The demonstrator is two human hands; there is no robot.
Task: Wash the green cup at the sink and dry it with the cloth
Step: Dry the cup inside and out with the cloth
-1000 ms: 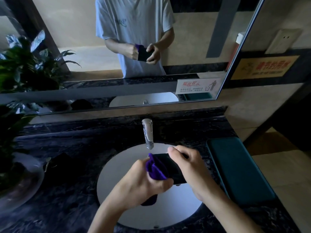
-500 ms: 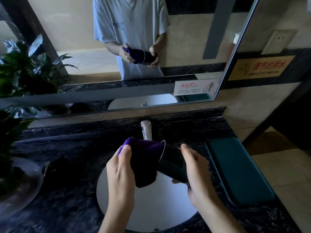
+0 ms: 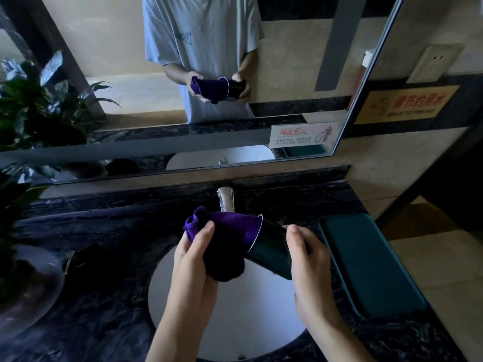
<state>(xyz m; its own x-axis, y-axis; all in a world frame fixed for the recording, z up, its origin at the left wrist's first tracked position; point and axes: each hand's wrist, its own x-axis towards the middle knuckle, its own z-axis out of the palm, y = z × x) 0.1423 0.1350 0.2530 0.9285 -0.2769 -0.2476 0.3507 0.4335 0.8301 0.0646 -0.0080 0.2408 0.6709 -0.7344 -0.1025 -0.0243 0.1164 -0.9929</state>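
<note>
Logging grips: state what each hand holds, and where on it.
Left hand grips the purple cloth by its bunched end at the cup's mouth. Right hand holds the green cup around its base end.

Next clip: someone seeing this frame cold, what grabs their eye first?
The purple cloth bunched at the mouth of the dark green cup, held on its side over the white sink: the left hand grips the cloth, the right hand grips the cup's base end. Next comes the mirror above the dark counter, reflecting the same grip. A teal mat lies right of the basin.
</note>
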